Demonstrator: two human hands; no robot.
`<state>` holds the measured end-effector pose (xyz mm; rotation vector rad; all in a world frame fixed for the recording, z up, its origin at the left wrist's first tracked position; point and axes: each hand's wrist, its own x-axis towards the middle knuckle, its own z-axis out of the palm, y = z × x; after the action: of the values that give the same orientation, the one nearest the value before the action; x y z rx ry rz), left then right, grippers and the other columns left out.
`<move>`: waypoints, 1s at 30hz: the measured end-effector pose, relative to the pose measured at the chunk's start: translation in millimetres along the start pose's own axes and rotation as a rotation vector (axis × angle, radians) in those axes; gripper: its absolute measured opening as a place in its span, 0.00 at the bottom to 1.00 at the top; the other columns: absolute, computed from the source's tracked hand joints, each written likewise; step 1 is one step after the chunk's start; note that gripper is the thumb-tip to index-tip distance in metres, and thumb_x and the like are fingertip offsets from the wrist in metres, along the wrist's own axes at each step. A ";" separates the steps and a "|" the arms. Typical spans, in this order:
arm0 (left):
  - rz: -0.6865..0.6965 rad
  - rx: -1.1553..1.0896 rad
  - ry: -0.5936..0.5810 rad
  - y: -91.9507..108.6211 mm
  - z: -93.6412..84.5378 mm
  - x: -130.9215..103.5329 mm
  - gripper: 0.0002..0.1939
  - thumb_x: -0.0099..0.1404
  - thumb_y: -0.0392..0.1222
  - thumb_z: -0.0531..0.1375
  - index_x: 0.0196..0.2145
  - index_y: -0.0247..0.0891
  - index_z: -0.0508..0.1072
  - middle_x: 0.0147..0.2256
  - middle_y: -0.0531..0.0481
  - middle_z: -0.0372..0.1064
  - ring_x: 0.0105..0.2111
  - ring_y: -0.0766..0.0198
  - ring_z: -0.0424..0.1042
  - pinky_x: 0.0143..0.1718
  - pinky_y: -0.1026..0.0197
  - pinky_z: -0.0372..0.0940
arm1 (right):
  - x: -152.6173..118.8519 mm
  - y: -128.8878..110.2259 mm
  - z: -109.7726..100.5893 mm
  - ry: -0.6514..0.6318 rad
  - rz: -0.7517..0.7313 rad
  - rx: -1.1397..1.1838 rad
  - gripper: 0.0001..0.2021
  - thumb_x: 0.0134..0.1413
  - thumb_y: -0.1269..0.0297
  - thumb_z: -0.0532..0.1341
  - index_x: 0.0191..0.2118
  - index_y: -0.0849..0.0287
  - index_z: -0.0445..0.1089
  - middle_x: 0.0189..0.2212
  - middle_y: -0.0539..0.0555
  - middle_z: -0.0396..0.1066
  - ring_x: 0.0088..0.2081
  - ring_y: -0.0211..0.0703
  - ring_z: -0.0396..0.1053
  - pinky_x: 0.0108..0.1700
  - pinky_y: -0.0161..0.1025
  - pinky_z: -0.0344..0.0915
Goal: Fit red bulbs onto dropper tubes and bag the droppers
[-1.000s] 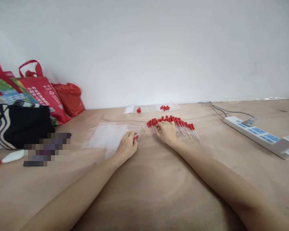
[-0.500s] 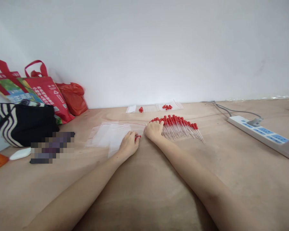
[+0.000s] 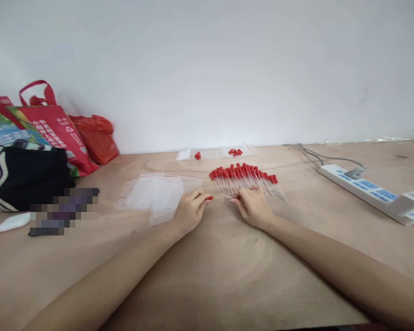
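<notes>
In the head view my left hand (image 3: 190,209) pinches a small red rubber bulb (image 3: 209,198) between thumb and fingertips. Across a short gap, my right hand (image 3: 251,207) is closed on a thin clear dropper tube (image 3: 227,196), whose end points left toward the bulb; the two are apart. Just behind my right hand lies a fanned row of droppers (image 3: 239,171), red bulbs to the back and clear tips toward me. Flat clear zip bags (image 3: 165,191) lie beside and behind my left hand.
Loose red bulbs (image 3: 235,151) and clear tubes (image 3: 210,154) lie on bags by the wall. A white power strip (image 3: 365,186) with a grey cable stands at right. Shopping bags (image 3: 55,128), a black bag (image 3: 37,177) and a blurred dark object (image 3: 65,211) are at left.
My right hand has moved from the left end of the dropper row toward me and right, now with a clear tube. My left hand has shifted slightly right, turning the red bulb outward.
</notes>
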<state>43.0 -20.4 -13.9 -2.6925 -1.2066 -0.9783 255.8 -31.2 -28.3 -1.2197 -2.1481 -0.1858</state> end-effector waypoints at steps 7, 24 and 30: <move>0.037 0.018 -0.021 9.3 4.3 -0.4 0.08 0.63 0.37 0.51 0.36 0.39 0.70 0.34 0.49 0.67 0.35 0.61 0.65 0.37 0.58 0.57 | -4.8 -4.7 -7.8 -0.016 -0.032 0.050 0.09 0.56 0.62 0.49 0.29 0.60 0.59 0.23 0.49 0.68 0.26 0.36 0.63 0.42 0.40 0.44; 0.181 -0.258 -0.064 8.4 5.0 0.8 0.11 0.65 0.40 0.48 0.32 0.35 0.68 0.27 0.49 0.67 0.28 0.66 0.66 0.33 0.63 0.60 | -1.5 4.5 -3.8 -0.152 -0.208 0.242 0.09 0.57 0.63 0.49 0.29 0.59 0.61 0.27 0.50 0.65 0.30 0.35 0.60 0.36 0.37 0.49; 0.266 -0.202 -0.059 6.0 9.9 0.0 0.11 0.65 0.39 0.48 0.31 0.35 0.68 0.26 0.50 0.69 0.26 0.67 0.66 0.34 0.62 0.58 | -1.1 7.1 -3.8 -0.112 -0.229 0.171 0.11 0.57 0.61 0.50 0.29 0.59 0.64 0.26 0.49 0.65 0.28 0.35 0.60 0.37 0.39 0.47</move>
<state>52.4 -21.9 -20.5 -2.9538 -0.7633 -1.0366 263.8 -29.7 -27.3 -0.9057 -2.3460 -0.0308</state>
